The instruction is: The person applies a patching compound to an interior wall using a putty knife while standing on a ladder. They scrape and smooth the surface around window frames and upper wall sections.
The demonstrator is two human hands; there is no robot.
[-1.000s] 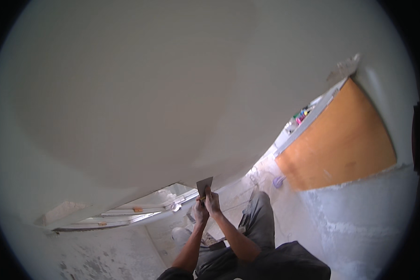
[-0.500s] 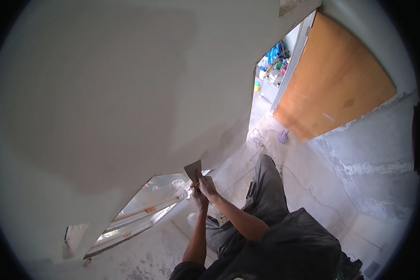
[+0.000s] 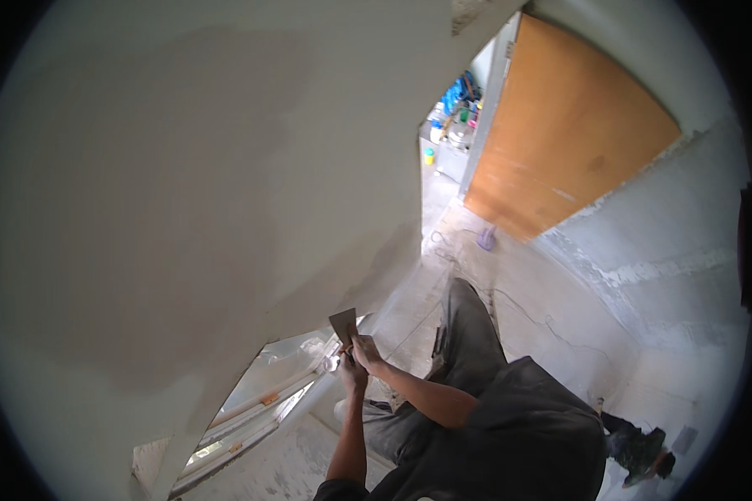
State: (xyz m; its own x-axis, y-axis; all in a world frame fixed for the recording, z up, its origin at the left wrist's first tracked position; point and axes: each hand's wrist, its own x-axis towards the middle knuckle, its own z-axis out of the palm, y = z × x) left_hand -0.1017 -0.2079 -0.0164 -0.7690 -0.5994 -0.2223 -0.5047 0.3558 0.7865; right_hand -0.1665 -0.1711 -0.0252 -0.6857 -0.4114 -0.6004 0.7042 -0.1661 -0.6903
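Observation:
My left hand [image 3: 351,367] is closed on the handle of a putty knife [image 3: 341,321], low in the middle of the view, with its wide flat grey blade pointing up. My right hand [image 3: 368,355] grips the same knife just beside and slightly above the left, against the lower part of the blade. Past the blade is a large pale plastered surface [image 3: 159,184] with darker grey patches. The knife's tip lies over its lower border; whether it touches cannot be told.
An orange door [image 3: 572,125] stands at upper right beside a doorway with assorted containers [image 3: 458,117]. A purple object [image 3: 486,238] and loose wires are on the dusty floor [image 3: 543,301]. A window [image 3: 267,392] is lower left. A dark shape [image 3: 643,451], unclear, is lower right.
The view has swung, so the door and doorway appear higher and show more fully. The blade rose in the view, then dropped slightly. Both hands still hold the knife.

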